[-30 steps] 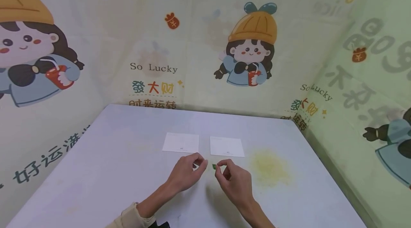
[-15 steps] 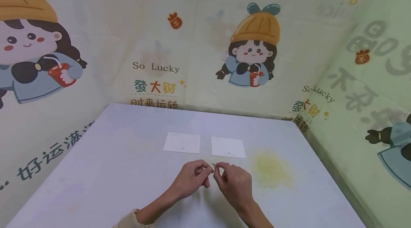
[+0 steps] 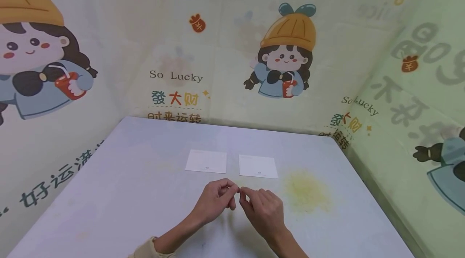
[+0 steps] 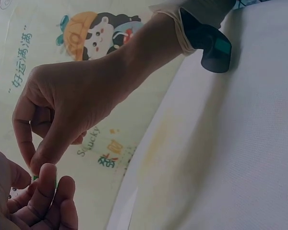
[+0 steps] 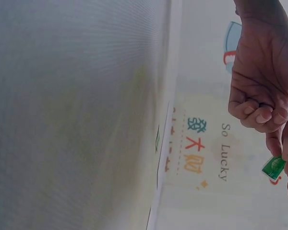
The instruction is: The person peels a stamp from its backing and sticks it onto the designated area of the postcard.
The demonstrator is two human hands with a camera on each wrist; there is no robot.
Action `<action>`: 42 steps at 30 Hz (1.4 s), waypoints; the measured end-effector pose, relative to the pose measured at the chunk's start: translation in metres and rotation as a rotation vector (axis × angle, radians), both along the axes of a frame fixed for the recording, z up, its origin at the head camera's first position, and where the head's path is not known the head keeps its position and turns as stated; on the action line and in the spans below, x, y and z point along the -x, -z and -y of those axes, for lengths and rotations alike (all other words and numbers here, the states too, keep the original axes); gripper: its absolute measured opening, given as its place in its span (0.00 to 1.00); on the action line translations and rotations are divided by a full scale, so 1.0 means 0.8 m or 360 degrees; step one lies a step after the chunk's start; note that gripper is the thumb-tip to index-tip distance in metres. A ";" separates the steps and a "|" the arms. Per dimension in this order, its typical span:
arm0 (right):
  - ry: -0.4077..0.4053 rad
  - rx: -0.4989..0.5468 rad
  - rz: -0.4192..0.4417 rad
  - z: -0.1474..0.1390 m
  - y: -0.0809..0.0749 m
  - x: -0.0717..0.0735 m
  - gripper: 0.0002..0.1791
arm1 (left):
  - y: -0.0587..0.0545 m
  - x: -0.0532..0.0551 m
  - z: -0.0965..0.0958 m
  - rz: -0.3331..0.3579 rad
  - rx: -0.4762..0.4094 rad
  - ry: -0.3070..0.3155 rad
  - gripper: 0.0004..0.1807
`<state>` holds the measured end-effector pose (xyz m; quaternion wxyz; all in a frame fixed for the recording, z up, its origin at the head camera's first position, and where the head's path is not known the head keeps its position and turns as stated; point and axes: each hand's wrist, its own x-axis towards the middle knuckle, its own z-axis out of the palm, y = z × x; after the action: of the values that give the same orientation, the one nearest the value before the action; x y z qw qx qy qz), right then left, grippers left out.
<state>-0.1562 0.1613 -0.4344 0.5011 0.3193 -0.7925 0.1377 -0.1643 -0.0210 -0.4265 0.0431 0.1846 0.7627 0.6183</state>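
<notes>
A small green square sticker (image 5: 273, 167) with a pale border sits between the fingertips of both hands, held up above the table. In the head view my left hand (image 3: 214, 200) meets my right hand (image 3: 267, 209) tip to tip, and the fingers cover the sticker there. My right thumb and index finger pinch one side of it. On the other side, my left thumb and index finger pinch at its edge. The left wrist view shows only slivers of green between the fingers. Beyond the hands, two white cards (image 3: 206, 162) lie flat side by side.
The white table (image 3: 138, 193) has a yellowish stain (image 3: 306, 191) to the right of the hands. A printed cloth (image 3: 225, 48) with cartoon figures hangs behind the table and along both sides.
My left hand has come in from the left to meet the right fingertips. The green sticker, visible at the right fingertips before, is now covered in the head view.
</notes>
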 end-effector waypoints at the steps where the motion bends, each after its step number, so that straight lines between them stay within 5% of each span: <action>1: -0.0007 -0.0002 -0.0010 0.000 0.001 0.000 0.17 | 0.000 0.000 0.000 -0.0002 -0.0004 -0.0002 0.11; 9: -0.0101 0.0007 -0.0118 0.002 0.005 0.004 0.15 | -0.005 -0.003 0.001 0.0017 -0.0040 -0.0032 0.13; 24: -0.0213 0.0048 -0.0101 0.006 0.011 0.001 0.14 | 0.001 -0.003 0.002 0.0017 -0.0002 -0.0032 0.10; 42: -0.0272 0.0153 0.0193 0.008 0.015 -0.013 0.16 | 0.005 -0.005 0.010 -0.0014 0.0057 -0.0025 0.10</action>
<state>-0.1456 0.1547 -0.4461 0.4534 0.3524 -0.7837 0.2367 -0.1602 -0.0293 -0.4309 0.0383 0.1804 0.7753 0.6040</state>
